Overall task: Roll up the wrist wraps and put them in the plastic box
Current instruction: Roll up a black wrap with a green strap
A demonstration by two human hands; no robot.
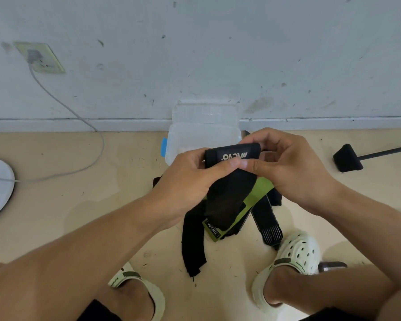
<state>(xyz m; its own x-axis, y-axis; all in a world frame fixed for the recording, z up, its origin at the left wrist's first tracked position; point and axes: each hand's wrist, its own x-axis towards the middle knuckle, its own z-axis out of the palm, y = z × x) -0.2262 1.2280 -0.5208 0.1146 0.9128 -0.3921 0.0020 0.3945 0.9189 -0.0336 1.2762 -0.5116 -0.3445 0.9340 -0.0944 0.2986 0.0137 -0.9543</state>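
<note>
Both hands' fingers (227,164) pinching black wrist wrap (232,156), open plastic box (183,137) behind

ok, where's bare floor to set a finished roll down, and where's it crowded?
Free: the floor between the white cable, the plastic box and the left hand; also right of the right hand, short of the black stand foot. Crowded: between the shoes, where loose wrist wraps lie under both hands.
</note>
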